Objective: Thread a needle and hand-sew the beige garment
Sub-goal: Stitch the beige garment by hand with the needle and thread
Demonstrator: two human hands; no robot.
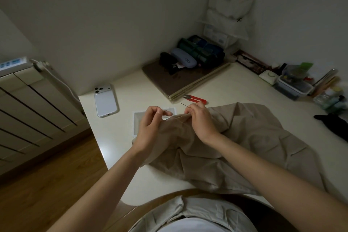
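Two hands: right hand pinches one needle, left hand grips one beige garment; one red snipper nearby.

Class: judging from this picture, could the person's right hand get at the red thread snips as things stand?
Probably yes. The red thread snips lie on the table just beyond the right hand, with nothing between them. But that hand pinches the needle, so its fingers are not free.

The garment is plain beige, the snips red, the phone white, the table cream.
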